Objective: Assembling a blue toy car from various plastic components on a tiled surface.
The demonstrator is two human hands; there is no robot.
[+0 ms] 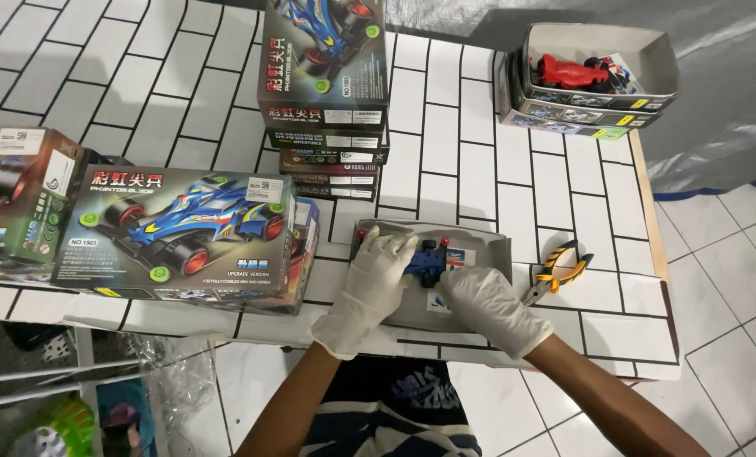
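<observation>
Tiled white tabletop [479, 144]: gloved left hand [368, 292] and right hand [494, 306] both clasp a blue plastic toy car [428, 262].

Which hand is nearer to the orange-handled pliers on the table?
The right hand is nearer: the pliers lie just to its right. The left hand is farther away, beyond the blue toy car.

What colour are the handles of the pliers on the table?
The pliers have orange and black handles, seen in the head view, lying right of the tray.
</observation>
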